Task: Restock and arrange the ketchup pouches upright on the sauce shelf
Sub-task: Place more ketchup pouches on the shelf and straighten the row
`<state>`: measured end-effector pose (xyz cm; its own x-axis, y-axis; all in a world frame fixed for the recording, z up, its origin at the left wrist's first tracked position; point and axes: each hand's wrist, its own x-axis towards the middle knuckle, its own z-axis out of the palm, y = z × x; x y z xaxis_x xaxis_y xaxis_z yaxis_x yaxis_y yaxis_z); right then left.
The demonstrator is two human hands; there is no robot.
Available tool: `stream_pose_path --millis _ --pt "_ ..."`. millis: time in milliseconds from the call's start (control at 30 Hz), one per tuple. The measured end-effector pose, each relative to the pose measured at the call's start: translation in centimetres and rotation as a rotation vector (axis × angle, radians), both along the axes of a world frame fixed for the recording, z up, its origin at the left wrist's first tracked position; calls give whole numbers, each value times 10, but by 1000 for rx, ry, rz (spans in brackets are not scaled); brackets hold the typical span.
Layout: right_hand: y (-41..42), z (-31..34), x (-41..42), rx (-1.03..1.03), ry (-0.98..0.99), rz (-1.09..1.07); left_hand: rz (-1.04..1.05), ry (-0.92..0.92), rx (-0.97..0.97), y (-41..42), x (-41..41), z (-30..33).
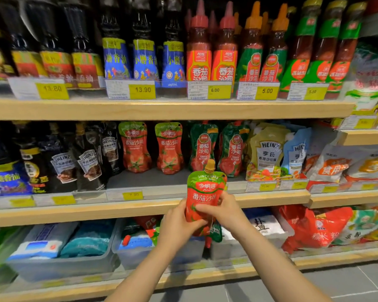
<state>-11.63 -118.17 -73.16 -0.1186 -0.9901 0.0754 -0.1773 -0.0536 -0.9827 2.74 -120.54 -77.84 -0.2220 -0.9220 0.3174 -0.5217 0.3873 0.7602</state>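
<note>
A red and green ketchup pouch (pixel 203 192) with a tan spout cap is held upright in front of the middle shelf (pixel 153 211). My left hand (pixel 177 225) grips its lower left side and my right hand (pixel 222 211) grips its right side. Two matching red pouches (pixel 136 147) (pixel 169 149) stand upright further back on that shelf, with bare shelf in front of them. Two dark green ketchup pouches (pixel 202 144) (pixel 232 147) stand to their right. A further green pouch (pixel 215 231) shows just below my hands.
Heinz dark sauce pouches (pixel 87 164) stand left of the red pouches, and Heinz salad dressing pouches (pixel 268 153) right of the green ones. Bottles fill the top shelf (pixel 162 109). Grey plastic bins (pixel 59 262) with packets sit on the bottom shelf.
</note>
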Motion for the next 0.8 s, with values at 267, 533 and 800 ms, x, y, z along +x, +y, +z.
stream_pose_path --millis 267,533,800 --pt "-12 31 25 -95 -63 42 -128 109 16 -14 42 11" --pt "-21 59 58 -366 -2 25 -174 108 -89 -42 70 50" --pt "-34 57 35 -289 108 -71 -94 81 -8 -89 60 89"
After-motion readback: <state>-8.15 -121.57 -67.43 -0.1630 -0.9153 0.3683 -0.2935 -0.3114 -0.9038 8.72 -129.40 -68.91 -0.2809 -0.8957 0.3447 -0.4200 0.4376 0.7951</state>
